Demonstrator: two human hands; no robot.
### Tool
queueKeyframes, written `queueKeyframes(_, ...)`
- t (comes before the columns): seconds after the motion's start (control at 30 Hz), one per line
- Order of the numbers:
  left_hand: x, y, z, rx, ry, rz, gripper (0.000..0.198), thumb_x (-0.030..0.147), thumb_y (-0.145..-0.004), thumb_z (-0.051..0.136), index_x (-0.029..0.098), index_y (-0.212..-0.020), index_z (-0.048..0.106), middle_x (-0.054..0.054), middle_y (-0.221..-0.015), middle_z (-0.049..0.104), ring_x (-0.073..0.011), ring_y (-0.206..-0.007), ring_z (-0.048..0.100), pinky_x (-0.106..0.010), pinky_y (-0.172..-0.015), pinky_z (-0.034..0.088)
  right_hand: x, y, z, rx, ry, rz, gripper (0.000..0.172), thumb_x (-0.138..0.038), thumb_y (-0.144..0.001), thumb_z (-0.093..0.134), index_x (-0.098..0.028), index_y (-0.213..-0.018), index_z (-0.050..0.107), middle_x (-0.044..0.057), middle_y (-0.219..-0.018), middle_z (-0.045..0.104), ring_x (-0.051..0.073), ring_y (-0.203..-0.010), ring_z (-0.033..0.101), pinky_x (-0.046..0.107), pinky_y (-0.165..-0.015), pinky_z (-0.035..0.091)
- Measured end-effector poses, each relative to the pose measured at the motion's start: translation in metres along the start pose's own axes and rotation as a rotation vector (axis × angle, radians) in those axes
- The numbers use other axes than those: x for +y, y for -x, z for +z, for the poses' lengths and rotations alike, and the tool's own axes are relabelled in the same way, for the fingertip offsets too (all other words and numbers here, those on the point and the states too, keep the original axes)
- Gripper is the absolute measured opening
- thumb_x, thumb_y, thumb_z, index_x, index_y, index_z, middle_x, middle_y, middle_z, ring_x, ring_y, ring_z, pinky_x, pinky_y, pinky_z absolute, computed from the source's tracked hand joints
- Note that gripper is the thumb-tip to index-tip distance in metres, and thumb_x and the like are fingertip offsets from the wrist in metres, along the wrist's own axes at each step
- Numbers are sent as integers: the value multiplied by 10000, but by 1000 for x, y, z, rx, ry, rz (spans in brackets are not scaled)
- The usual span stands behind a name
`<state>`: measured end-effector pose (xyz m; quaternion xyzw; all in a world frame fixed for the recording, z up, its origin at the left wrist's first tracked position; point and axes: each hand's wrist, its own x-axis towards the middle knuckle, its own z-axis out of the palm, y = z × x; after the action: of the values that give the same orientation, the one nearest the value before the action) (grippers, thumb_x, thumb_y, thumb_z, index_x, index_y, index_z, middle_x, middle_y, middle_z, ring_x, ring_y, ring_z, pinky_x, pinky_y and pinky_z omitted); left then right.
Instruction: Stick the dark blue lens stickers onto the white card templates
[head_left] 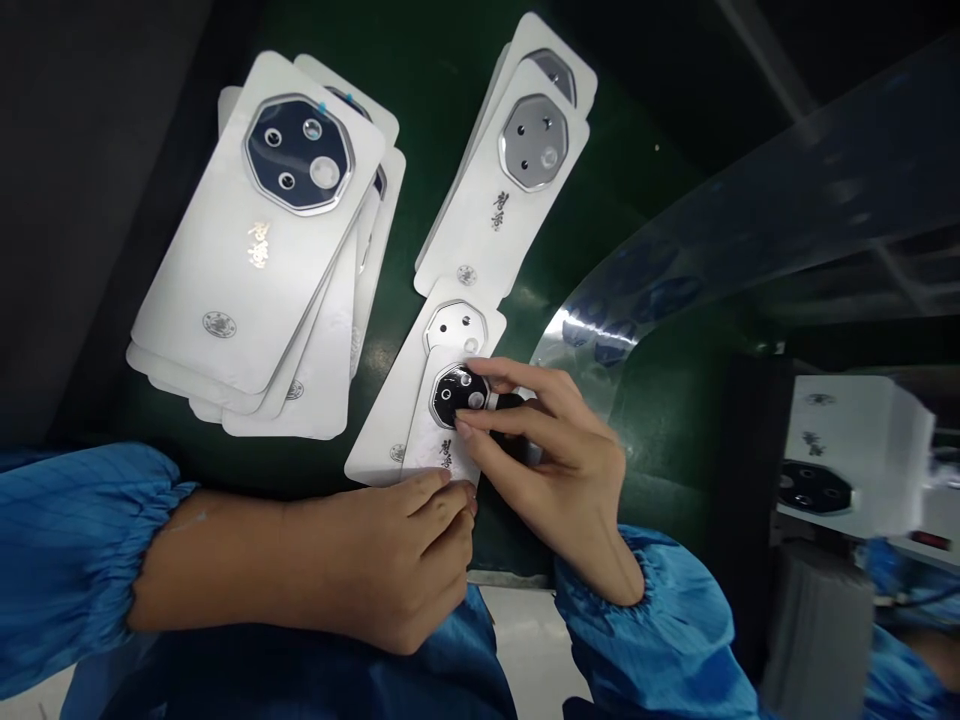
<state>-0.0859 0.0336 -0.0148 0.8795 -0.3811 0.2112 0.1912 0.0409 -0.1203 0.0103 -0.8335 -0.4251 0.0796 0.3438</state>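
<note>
A white phone back cover (424, 440) lies tilted on top of another white back cover (386, 410) at the front of the green mat. My left hand (420, 560) is closed on its lower end, fingers bent over the edge. On its camera area sits a black octagonal lens cover (450, 396) with round lens openings. My right hand (555, 440) pinches this lens cover at its right side, thumb at the lower edge and index finger at the upper edge. Something dark shows between the right fingers; what it is I cannot tell.
Left on the green mat (390, 90) is a stack of white back covers (202, 260) with dark lens covers. Another stack (480, 240) with grey camera areas stands at the back. A clear film strip (675, 250) curves down at right. Further right, more white covers (855, 450) and a person's blue sleeve (900, 680).
</note>
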Motion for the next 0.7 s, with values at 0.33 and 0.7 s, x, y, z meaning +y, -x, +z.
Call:
queueKeyframes(0.33, 1, -1, 2, 28, -10, -10, 208, 221, -953, 580, 90, -981, 740, -160, -1055, 752, -302, -1003, 727, -443, -914, 597, 5, 22, -3, -77, 389, -345, 460, -17, -833, 682, -162, -1269, 662, 181, -1373, 621, 399, -1214, 567, 588, -866, 594)
queueKeyframes(0.7, -1, -1, -4, -40, -24, 14, 218, 242, -960, 592, 94, -1052, 723, -157, -1128, 739, -302, -1075, 708, -460, -975, 575, 15, 19, -11, -82, 264, -370, 460, 16, -872, 623, -116, -1313, 621, 168, -1204, 706, 311, -1134, 643, 497, -899, 631)
